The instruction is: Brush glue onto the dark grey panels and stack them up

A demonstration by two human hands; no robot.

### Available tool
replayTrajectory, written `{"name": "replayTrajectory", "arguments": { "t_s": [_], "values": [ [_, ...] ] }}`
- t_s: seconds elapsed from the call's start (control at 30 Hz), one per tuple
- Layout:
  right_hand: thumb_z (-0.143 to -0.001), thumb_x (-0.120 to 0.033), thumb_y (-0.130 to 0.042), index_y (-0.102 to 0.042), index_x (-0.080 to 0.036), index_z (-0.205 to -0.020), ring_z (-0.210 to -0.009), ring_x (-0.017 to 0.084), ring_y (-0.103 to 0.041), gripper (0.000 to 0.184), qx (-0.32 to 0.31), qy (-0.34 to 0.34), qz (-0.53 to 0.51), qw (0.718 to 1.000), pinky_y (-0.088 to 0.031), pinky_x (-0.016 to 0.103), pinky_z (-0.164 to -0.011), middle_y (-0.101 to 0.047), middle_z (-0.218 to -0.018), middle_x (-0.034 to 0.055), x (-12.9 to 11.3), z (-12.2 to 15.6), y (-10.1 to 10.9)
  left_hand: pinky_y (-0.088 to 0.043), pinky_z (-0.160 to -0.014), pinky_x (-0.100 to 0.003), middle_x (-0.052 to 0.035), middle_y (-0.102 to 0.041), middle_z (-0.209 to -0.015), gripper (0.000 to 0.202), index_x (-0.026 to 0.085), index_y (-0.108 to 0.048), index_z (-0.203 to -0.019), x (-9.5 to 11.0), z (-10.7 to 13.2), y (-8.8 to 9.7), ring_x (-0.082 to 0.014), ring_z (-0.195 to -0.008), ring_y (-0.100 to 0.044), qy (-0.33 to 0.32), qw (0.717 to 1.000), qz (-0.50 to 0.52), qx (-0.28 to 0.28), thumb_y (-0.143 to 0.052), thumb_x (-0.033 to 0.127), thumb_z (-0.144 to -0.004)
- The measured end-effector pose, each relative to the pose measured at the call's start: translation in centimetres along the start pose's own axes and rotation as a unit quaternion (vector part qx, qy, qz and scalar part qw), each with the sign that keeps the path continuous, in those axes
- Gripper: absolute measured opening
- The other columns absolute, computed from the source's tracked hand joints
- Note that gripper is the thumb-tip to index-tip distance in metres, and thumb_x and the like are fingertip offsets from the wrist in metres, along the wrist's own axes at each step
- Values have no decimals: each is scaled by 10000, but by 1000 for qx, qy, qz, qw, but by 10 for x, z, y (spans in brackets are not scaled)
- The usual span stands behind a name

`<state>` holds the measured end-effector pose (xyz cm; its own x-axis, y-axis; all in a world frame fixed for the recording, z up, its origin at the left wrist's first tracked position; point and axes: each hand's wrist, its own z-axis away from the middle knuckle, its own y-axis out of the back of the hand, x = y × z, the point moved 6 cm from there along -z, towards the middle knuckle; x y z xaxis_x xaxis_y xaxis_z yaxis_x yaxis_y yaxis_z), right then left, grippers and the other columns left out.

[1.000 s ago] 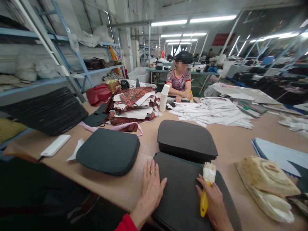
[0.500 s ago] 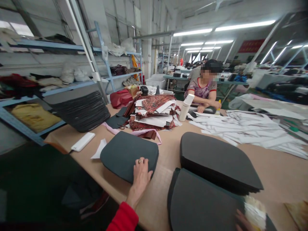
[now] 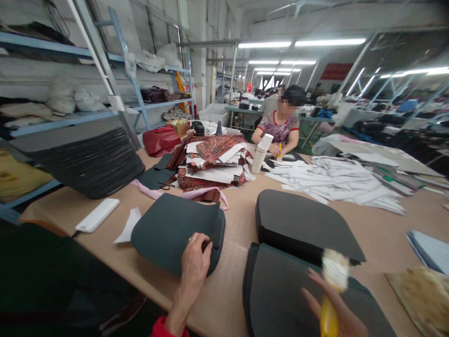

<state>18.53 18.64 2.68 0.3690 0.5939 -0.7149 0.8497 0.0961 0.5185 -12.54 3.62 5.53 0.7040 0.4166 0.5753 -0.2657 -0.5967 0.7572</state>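
My left hand [image 3: 197, 255] pinches the near right edge of the top dark green sheet [image 3: 168, 229], which curls up off the sheets beneath it. In my right hand [image 3: 329, 299] is a brush [image 3: 329, 313] with a yellow handle and pale, caked bristles pointing up. Its fingers are partly stretched out over the near stack of dark grey curved panels [image 3: 277, 285]. Behind that lies another stack of dark grey panels [image 3: 301, 217]. A scrap of white paper [image 3: 129, 226] sits beside the green sheets.
A co-worker [image 3: 280, 124] leans over the far side of the table. White strips [image 3: 333, 180], a white bottle [image 3: 261, 154] and a pile of patterned pieces [image 3: 213, 164] lie between us. Black panels [image 3: 105, 164] and a white power bank-like box [image 3: 98, 215] are left; a stained board [image 3: 421, 295] is right.
My left hand has pulled up the edge of the top green sheet. My right hand has risen into fuller view with the brush. The whole view has shifted a little to the right.
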Motion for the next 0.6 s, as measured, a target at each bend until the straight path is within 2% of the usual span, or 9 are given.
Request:
{"name": "replayTrajectory", "arguments": {
  "t_s": [0.07, 0.17, 0.27, 0.33, 0.4, 0.43, 0.5, 0.57, 0.6],
  "values": [
    [-774, -518, -544, -580, -225, -1140, -795, 225, -671, 470, -32, -13, -22, 999, -576, 348, -672, -677, -982, 77, -32, -12, -44, -505, -756, -323, -54, -613, -913, 141, 201, -593, -822, 17, 11, 1, -190, -866, -604, -24, 998, 31, 48, -454, 179, -836],
    [-793, -470, -561, -535, -182, -1132, -904, 231, -658, 445, -131, -98, -190, 968, -557, 347, -737, -641, -1096, 128, -73, -35, -114, -520, -814, -343, -78, -613, -1021, 199, 196, -620, -877, 37, 25, -6, -200, -951, -606, -69, 991, 59, 100, -427, 155, -847],
    [-784, -416, -576, -504, -158, -1178, -890, 227, -654, 476, -191, -133, -231, 945, -536, 356, -754, -644, -1075, 134, -103, -53, -156, -537, -801, -330, -85, -628, -1004, 236, 179, -629, -921, 44, 29, -16, -191, -931, -615, -93, 987, 79, 100, -408, 129, -855],
    [-746, -346, -603, -513, -147, -1182, -881, 230, -643, 488, -201, -124, -193, 952, -515, 373, -781, -652, -1034, 121, -113, -60, -164, -542, -784, -327, -85, -637, -969, 243, 173, -633, -929, 46, 31, -17, -188, -906, -614, -98, 986, 89, 104, -402, 130, -865],
    [-726, -283, -584, -540, -140, -1165, -868, 231, -632, 464, -197, -106, -145, 964, -500, 385, -789, -650, -1023, 114, -116, -61, -164, -532, -807, -358, -97, -630, -1001, 223, 179, -641, -941, 46, 43, -11, -207, -943, -593, -87, 984, 86, 133, -432, 159, -868],
    [-729, -268, -559, -551, -137, -1156, -871, 232, -627, 447, -191, -96, -133, 968, -495, 390, -793, -645, -1036, 115, -117, -62, -162, -520, -833, -381, -102, -621, -1031, 208, 189, -644, -959, 46, 54, -8, -221, -974, -578, -81, 982, 90, 145, -459, 183, -864],
    [-740, -273, -526, -562, -129, -1150, -912, 242, -614, 436, -173, -82, -134, 972, -482, 406, -823, -635, -1070, 122, -117, -64, -155, -490, -879, -412, -102, -613, -1063, 197, 220, -649, -989, 48, 84, -10, -240, -1013, -559, -63, 979, 142, 129, -514, 254, -850],
    [-736, -306, -536, -562, -117, -1152, -987, 263, -590, 458, -151, -83, -148, 974, -453, 434, -884, -624, -1101, 134, -117, -68, -144, -493, -859, -396, -84, -649, -962, 209, 247, -672, -911, 52, 118, -28, -236, -953, -588, -22, 959, 282, 17, -516, 372, -850],
    [-725, -326, -554, -562, -109, -1152, -1018, 272, -577, 479, -146, -89, -158, 973, -437, 446, -912, -619, -1111, 139, -116, -71, -138, -507, -827, -387, -80, -664, -896, 269, 247, -680, -864, 52, 134, -42, -233, -889, -612, 35, 928, 366, -59, -506, 450, -844]
  ]
}}
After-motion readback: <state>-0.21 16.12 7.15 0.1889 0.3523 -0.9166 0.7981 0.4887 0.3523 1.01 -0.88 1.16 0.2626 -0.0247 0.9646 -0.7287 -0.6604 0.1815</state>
